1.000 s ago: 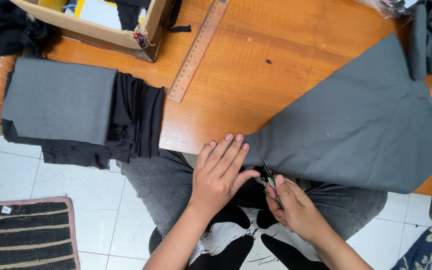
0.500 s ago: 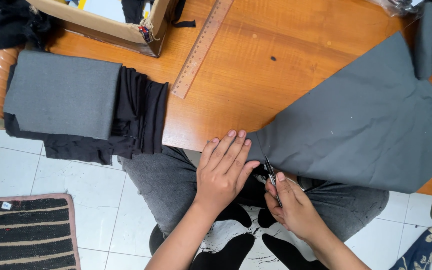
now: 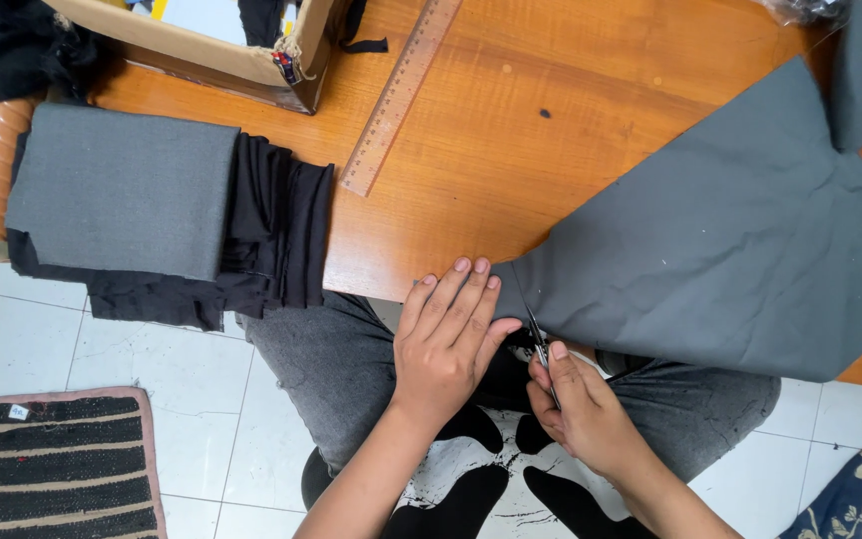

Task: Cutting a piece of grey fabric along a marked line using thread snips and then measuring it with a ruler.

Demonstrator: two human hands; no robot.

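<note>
left hand (image 3: 446, 344) flat, unclenched, pinning large grey soft fabric sheet (image 3: 730, 250) at its corner on wooden counter (image 3: 511, 170) edge | right hand (image 3: 581, 414) grip clenched around small metal scissors (image 3: 541, 349) just beside; cloth limp, light, best held near cut

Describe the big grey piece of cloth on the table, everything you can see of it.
The grey cloth is a large, flat, slightly creased piece of plain woven-looking fabric with straight edges. It lies on the wooden table, narrowing to a corner at the near edge, with its lower edge hanging past the table. The left hand lies flat beside that corner, touching it. The right hand holds small scissors at the corner's edge.
</note>
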